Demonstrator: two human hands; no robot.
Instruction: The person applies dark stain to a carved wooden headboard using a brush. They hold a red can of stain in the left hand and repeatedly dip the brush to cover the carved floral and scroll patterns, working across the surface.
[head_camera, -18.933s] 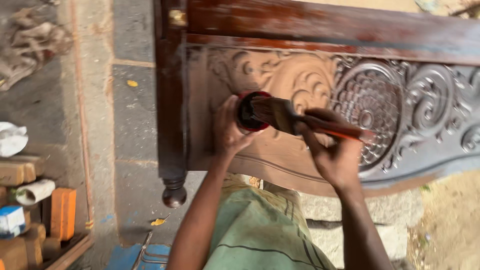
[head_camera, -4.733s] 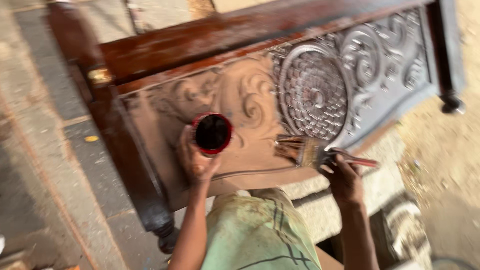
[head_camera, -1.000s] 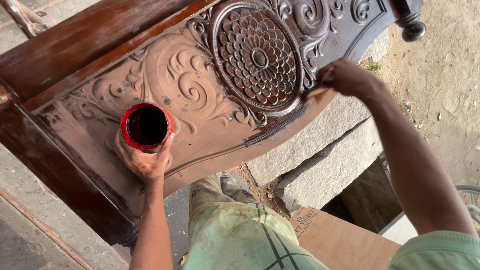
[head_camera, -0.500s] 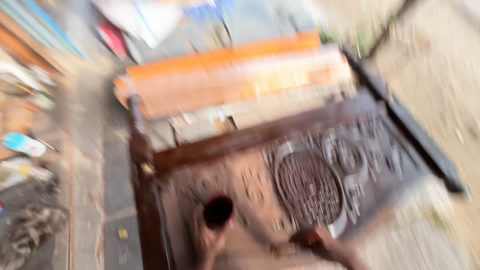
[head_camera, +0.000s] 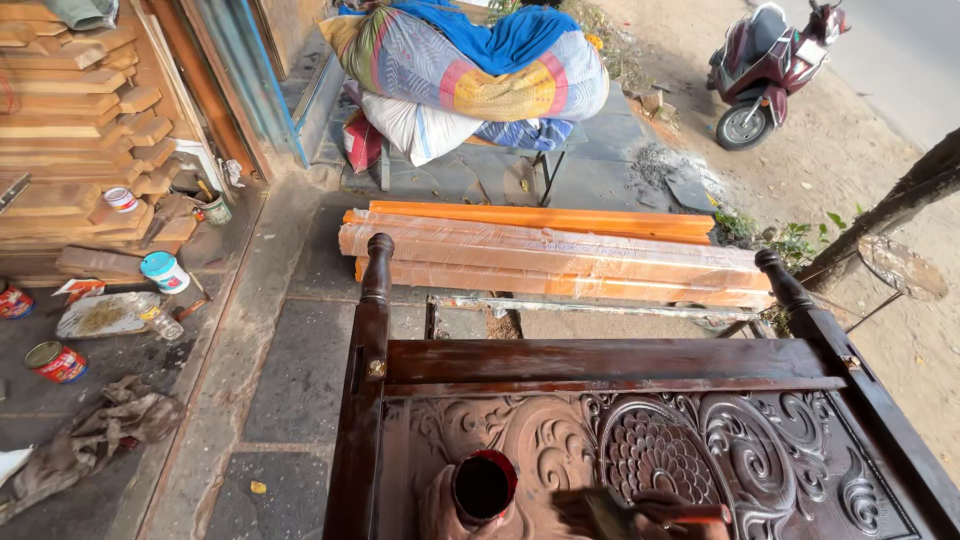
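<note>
carved headboard (head_camera: 640, 450), half stained; left hand (head_camera: 452, 508) grips the stain cup (head_camera: 484, 487), right hand (head_camera: 680, 515) grips the brush (head_camera: 610, 510). a tilted cup could spill onto unstained carving beside the left hand.

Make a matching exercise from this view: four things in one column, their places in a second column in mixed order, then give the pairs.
Things:
1. red cup
2. paintbrush
3. scooter
4. wrapped orange planks

Places:
A. on the ground just beyond the carved headboard
B. in the right hand
C. parked on the dirt at top right
D. in the left hand

Pairs: 1-D, 2-B, 3-C, 4-A
</note>
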